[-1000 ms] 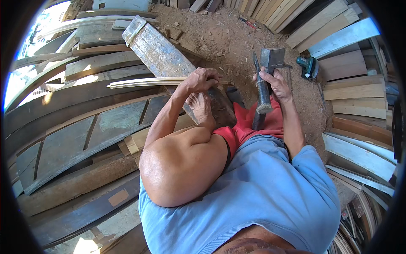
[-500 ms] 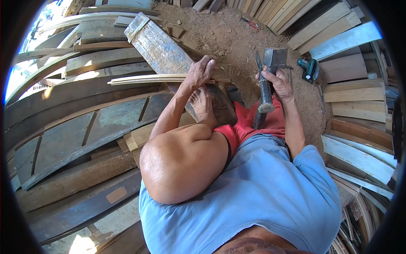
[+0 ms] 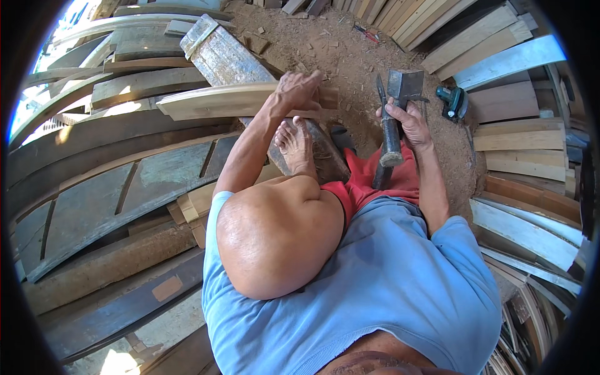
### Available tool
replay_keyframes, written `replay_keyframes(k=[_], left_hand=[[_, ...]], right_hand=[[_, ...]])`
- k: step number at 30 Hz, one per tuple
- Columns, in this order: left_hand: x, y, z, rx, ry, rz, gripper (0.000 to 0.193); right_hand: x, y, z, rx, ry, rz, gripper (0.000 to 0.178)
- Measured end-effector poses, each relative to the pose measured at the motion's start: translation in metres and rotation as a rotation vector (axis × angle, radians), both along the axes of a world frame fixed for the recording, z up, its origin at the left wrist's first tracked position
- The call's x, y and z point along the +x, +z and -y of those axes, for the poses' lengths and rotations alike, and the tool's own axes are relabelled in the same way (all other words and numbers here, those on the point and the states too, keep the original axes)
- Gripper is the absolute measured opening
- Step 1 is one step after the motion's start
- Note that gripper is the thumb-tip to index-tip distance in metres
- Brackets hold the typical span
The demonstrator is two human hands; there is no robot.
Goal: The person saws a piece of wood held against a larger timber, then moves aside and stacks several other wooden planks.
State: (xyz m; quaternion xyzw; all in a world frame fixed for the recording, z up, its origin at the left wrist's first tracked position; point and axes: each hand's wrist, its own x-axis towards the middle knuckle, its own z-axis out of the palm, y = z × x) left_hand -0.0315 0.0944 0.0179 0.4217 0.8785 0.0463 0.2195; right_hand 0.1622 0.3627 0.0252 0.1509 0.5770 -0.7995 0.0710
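Note:
My left hand [image 3: 299, 90] is closed over the pale wooden board [image 3: 219, 101], which lies crosswise on a worn, sloping plank [image 3: 228, 59]. The board is tilted so that its broad face shows. My bare foot [image 3: 295, 142] rests on the plank just below it. Off to the right, my right hand [image 3: 409, 122] is wrapped around two dark tools together. One looks like a broad-bladed chisel [image 3: 392, 140] with a battered round handle end toward me. The other seems to be a hammer [image 3: 382, 178], partly hidden behind it.
Stacked planks [image 3: 150, 87] and a slatted dark panel [image 3: 175, 172] crowd my left. A green power tool [image 3: 452, 103] sits on the sawdust-covered ground [image 3: 340, 47] at right, beside more boards [image 3: 519, 150]. Red-handled pliers [image 3: 369, 34] lie farther off.
The pale board has turned from edge-on to show its broad face. My left hand has shifted slightly up with it, and my foot now shows more fully. The right hand holds the tools as before.

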Motion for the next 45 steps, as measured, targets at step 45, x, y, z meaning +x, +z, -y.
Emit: replay_keyframes(k=[45], left_hand=[[0.017, -0.076, 0.041, 0.216, 0.182, 0.039, 0.095]], right_hand=[[0.003, 0.001, -0.001, 0.032, -0.032, -0.017, 0.029]])
